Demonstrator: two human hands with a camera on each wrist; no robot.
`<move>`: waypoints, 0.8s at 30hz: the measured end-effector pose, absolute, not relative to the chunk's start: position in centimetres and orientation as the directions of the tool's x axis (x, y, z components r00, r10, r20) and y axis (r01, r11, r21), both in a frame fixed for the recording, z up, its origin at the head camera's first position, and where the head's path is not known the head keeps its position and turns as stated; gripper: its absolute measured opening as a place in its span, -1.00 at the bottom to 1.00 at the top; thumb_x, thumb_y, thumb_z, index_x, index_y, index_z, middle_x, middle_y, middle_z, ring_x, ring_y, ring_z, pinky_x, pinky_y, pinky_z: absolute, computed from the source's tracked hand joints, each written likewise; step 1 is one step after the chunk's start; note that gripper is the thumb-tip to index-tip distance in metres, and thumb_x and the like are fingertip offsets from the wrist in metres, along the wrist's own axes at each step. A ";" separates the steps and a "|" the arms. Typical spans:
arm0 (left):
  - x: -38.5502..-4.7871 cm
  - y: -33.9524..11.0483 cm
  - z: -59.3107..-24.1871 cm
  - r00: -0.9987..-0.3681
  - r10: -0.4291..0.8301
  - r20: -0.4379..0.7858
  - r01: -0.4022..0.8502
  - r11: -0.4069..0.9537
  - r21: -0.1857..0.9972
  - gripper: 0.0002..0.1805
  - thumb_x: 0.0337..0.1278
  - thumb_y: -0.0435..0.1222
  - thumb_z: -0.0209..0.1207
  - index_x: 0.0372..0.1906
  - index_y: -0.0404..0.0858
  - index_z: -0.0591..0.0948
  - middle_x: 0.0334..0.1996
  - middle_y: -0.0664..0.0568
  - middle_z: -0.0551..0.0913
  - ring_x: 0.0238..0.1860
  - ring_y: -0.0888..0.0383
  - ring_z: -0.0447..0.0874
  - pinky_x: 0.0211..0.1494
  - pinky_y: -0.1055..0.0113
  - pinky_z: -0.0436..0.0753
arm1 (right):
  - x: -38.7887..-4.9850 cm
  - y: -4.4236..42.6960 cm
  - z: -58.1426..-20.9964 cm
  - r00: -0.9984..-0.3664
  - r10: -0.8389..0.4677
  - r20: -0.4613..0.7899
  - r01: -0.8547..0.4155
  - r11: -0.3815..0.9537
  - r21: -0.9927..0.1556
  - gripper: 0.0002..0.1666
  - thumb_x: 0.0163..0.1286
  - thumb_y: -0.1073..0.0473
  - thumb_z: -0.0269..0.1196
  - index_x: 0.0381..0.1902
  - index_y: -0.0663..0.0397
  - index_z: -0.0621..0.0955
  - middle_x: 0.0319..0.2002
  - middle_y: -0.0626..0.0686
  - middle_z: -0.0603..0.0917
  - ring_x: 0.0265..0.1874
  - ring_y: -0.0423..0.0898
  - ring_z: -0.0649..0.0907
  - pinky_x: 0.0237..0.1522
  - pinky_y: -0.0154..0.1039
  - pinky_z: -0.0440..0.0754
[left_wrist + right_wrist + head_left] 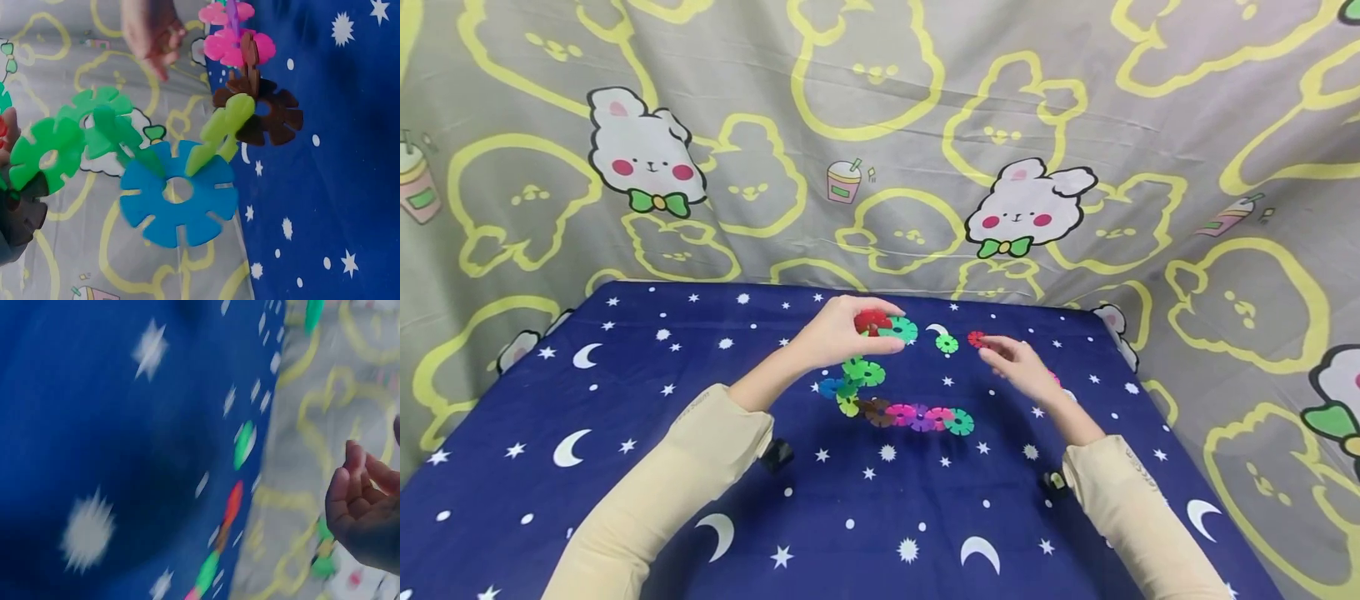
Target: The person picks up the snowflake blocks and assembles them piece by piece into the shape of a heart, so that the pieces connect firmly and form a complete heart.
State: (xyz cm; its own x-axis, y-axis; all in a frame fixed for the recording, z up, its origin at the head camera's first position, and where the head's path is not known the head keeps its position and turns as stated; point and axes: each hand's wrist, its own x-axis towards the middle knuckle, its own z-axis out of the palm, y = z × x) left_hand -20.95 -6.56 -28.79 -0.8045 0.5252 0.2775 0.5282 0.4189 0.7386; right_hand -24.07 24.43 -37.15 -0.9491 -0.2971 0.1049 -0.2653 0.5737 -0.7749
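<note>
My left hand (pixel 842 329) grips the upper end of a chain of interlocking snowflake discs, with a red disc (pixel 872 321) and a teal disc (pixel 902 330) at its fingers. From there the chain hangs past green discs, a blue disc (pixel 178 194), a yellow-green disc (pixel 225 128) and a brown disc (pixel 269 112) to pink and purple ones, ending in a teal disc (pixel 959 422). My right hand (pixel 1018 367) hovers above the table, fingers loosely bent, with nothing seen in them. Just beyond its fingertips in the head view is a loose red disc (pixel 232 503).
On the dark blue star-and-moon tablecloth (pixel 887 517) lie a green disc (pixel 947 343) and more discs, partly hidden by the right hand and wrist. A grey curtain (pixel 880 108) with bunny drawings stands behind the table.
</note>
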 end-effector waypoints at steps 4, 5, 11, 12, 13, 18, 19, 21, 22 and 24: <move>-21.0 -6.8 -29.0 -0.759 0.596 0.264 0.589 0.454 0.669 -0.44 -0.11 -0.13 0.34 0.10 -0.16 0.53 -0.32 0.00 0.64 -0.54 0.19 0.41 -0.52 0.38 0.38 | -25.0 28.2 -38.7 -0.977 -0.202 0.063 -0.196 0.754 -0.626 -0.49 0.36 0.13 0.09 0.08 0.49 0.40 -0.16 0.38 0.55 -0.24 0.19 0.55 -0.25 -0.10 0.52; -21.0 -6.8 -29.1 -0.755 0.602 0.260 0.592 0.455 0.665 -0.44 -0.11 -0.13 0.34 0.09 -0.16 0.54 -0.27 0.01 0.64 -0.50 0.20 0.43 -0.50 0.38 0.40 | -25.3 29.1 -39.2 -0.982 -0.183 0.051 -0.178 0.786 -0.592 -0.48 0.35 0.12 0.10 0.07 0.49 0.41 -0.18 0.37 0.56 -0.25 0.19 0.55 -0.25 -0.08 0.50; -20.8 -7.3 -29.0 -0.766 0.586 0.264 0.574 0.439 0.691 -0.54 -0.11 -0.13 0.33 -0.02 -0.17 0.59 -0.44 0.09 0.62 -0.49 0.19 0.47 -0.49 0.36 0.42 | -30.8 38.6 -48.4 -0.986 -0.134 0.096 -0.164 0.814 -0.557 -0.42 0.14 -0.05 0.27 -0.03 0.29 0.52 -0.26 0.29 0.62 -0.29 0.11 0.55 -0.23 -0.14 0.45; -20.8 -7.4 -29.0 -0.770 0.579 0.266 0.571 0.440 0.693 -0.55 -0.10 -0.13 0.32 -0.03 -0.17 0.60 -0.45 0.10 0.62 -0.49 0.19 0.46 -0.50 0.36 0.41 | -31.9 40.3 -50.1 -0.989 -0.123 0.087 -0.151 0.831 -0.536 -0.40 0.13 -0.07 0.27 -0.01 0.26 0.52 -0.22 0.28 0.62 -0.23 0.14 0.54 -0.18 -0.12 0.44; -20.8 -7.4 -29.1 -0.775 0.572 0.268 0.568 0.445 0.692 -0.56 -0.10 -0.12 0.32 -0.04 -0.17 0.60 -0.46 0.11 0.61 -0.49 0.20 0.46 -0.50 0.36 0.40 | -32.8 41.8 -51.8 -0.988 -0.108 0.110 -0.148 0.856 -0.495 -0.37 0.10 -0.12 0.29 -0.02 0.22 0.53 -0.21 0.26 0.62 -0.20 0.15 0.51 -0.16 -0.13 0.42; -20.9 -7.4 -29.1 -0.788 0.555 0.268 0.556 0.452 0.697 -0.56 -0.09 -0.12 0.31 -0.04 -0.19 0.60 -0.52 0.09 0.60 -0.56 0.18 0.43 -0.54 0.37 0.36 | -30.9 41.1 -49.9 -0.999 -0.025 -0.027 -0.014 0.938 -0.345 -0.25 0.15 -0.09 0.23 0.11 0.37 0.40 0.01 0.48 0.42 0.02 0.46 0.28 0.01 0.23 0.25; -20.8 -7.4 -29.1 -0.790 0.552 0.268 0.553 0.452 0.700 -0.56 -0.09 -0.13 0.32 -0.03 -0.19 0.60 -0.52 0.09 0.60 -0.56 0.18 0.42 -0.54 0.36 0.35 | -29.8 40.0 -48.6 -0.999 -0.029 -0.026 -0.018 0.937 -0.349 -0.26 0.17 -0.08 0.22 0.11 0.39 0.39 0.01 0.49 0.41 0.01 0.46 0.28 0.00 0.23 0.25; -20.8 -7.4 -29.1 -0.793 0.548 0.266 0.548 0.451 0.704 -0.56 -0.09 -0.13 0.32 -0.03 -0.19 0.60 -0.52 0.08 0.60 -0.56 0.18 0.42 -0.54 0.36 0.35 | -27.8 37.8 -45.4 -0.996 -0.033 -0.079 -0.003 0.937 -0.350 -0.28 0.22 0.00 0.17 0.11 0.52 0.33 0.02 0.53 0.37 0.02 0.50 0.24 0.03 0.27 0.21; -20.8 -7.3 -29.1 -0.794 0.547 0.264 0.546 0.451 0.706 -0.56 -0.09 -0.12 0.32 -0.03 -0.18 0.60 -0.51 0.09 0.60 -0.55 0.18 0.43 -0.54 0.36 0.36 | -27.1 37.0 -44.6 -0.997 -0.043 -0.068 -0.017 0.938 -0.348 -0.31 0.25 0.02 0.15 0.09 0.54 0.34 -0.01 0.53 0.39 0.00 0.51 0.24 0.02 0.26 0.21; -20.7 -7.2 -29.1 -0.792 0.550 0.264 0.545 0.444 0.711 -0.56 -0.10 -0.12 0.32 -0.04 -0.18 0.60 -0.49 0.09 0.61 -0.53 0.18 0.44 -0.53 0.36 0.38 | -26.1 35.7 -43.2 -0.997 -0.055 -0.056 -0.032 0.940 -0.338 -0.38 0.27 0.07 0.13 0.03 0.56 0.36 -0.05 0.52 0.42 -0.02 0.50 0.25 0.02 0.24 0.19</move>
State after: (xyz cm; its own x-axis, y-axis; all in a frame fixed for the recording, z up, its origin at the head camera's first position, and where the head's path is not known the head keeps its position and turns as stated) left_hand -20.73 -7.23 -29.14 -0.7922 0.5503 0.2639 0.5452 0.4437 0.7113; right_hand -26.08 35.75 -43.25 -0.9969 -0.0545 -0.0560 -0.0324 0.9404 -0.3385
